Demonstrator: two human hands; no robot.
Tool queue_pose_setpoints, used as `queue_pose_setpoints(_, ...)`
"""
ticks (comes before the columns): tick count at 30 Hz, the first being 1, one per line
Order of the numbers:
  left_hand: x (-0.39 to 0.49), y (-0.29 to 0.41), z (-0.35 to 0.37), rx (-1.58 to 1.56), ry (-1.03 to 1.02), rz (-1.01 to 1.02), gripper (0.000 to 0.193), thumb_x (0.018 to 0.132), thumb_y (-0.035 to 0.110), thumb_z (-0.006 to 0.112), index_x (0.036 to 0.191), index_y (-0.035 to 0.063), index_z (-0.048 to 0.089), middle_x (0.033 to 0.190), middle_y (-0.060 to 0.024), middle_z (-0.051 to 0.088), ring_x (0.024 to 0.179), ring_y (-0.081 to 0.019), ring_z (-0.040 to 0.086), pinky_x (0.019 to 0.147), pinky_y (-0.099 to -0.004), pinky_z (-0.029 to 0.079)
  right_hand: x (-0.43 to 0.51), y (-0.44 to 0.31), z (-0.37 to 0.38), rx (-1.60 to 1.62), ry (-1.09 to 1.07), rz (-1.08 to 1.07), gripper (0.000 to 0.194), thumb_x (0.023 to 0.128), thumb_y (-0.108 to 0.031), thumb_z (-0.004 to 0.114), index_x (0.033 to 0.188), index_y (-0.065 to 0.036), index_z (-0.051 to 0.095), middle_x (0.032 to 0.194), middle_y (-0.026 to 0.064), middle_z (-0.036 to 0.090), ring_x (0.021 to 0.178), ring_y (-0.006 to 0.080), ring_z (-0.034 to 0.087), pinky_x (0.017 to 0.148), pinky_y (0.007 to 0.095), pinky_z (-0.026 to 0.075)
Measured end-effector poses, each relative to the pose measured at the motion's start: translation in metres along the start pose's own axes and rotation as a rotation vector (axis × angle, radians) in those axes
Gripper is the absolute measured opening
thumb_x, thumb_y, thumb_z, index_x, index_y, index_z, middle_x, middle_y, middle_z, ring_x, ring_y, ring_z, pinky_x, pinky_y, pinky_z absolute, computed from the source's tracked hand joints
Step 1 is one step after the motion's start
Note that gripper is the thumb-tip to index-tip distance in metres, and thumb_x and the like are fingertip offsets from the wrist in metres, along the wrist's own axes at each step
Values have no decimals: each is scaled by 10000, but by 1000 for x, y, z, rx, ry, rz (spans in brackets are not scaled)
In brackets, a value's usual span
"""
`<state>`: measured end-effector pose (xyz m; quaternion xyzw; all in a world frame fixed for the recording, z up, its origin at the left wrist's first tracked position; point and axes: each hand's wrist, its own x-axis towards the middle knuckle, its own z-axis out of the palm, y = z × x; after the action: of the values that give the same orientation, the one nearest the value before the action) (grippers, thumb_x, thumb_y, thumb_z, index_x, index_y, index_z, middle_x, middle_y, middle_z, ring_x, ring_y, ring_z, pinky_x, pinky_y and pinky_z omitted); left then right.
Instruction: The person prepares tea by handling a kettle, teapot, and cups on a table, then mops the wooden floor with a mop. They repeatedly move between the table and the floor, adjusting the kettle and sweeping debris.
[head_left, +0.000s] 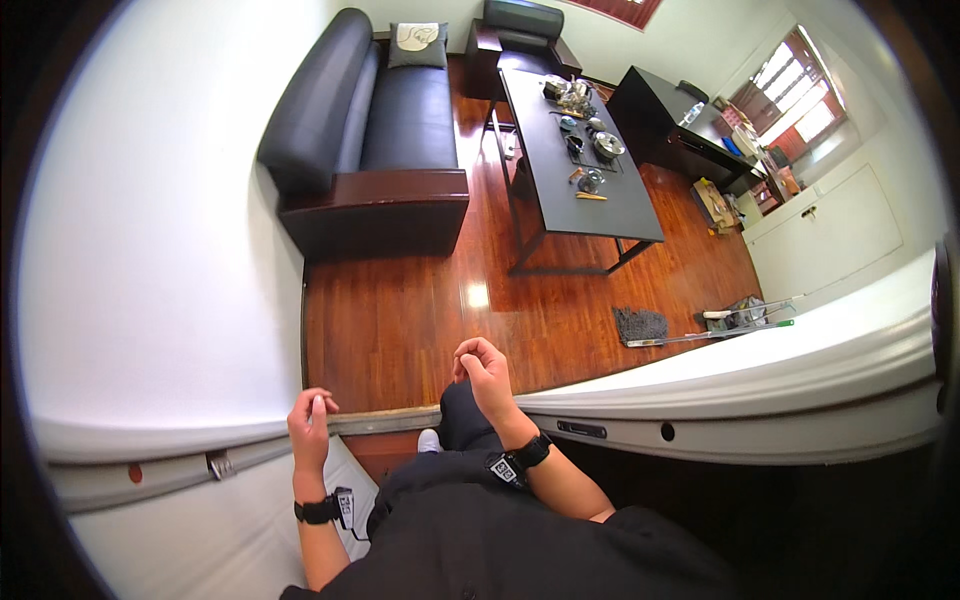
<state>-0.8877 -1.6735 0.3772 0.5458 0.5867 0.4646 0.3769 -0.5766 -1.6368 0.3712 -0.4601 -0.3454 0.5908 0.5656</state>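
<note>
My left hand hangs in the air near the left side of a doorway, its fingers loosely bent and nothing in it. Further forward, my right hand is held over the threshold, also empty, with fingers curled and the thumb apart from the palm. Neither hand touches anything. Each wrist wears a black strap with a small device bearing a printed code. Beneath the hands runs the door sill, with one white shoe beside it. Beyond lies a reddish-brown wood floor.
A black sofa with wooden arms stands ahead left. Right of it, a long black table holds teaware. A dark desk is farther right. A grey mop head and poles lie on the floor by the right wall.
</note>
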Motion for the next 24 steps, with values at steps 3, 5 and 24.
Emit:
queue_pose_setpoints(3,22,-19,-3,-21,42,-64,199,1041,134,490,984,7,633,795,-51,646,772,-132,616,750,-290,497,45,5,2,54,38,10,92,974,-50,510,960,-42,601,764,25,609,634,86,561,557,221,445)
queue_pose_setpoints(5,37,-31,-2,-39,43,-101,197,1044,134,489,987,9,630,797,-48,642,773,-128,607,754,-290,495,76,10,-1,156,72,79,85,967,-55,517,950,-46,599,759,31,608,627,91,561,554,223,447)
queue_pose_setpoints(24,388,-9,157,71,-423,55,212,1077,157,481,1021,15,628,813,-44,642,776,-119,606,737,-267,500,307,-39,-134,479,644,67,127,952,-182,528,888,-95,597,771,30,605,683,148,576,630,295,469)
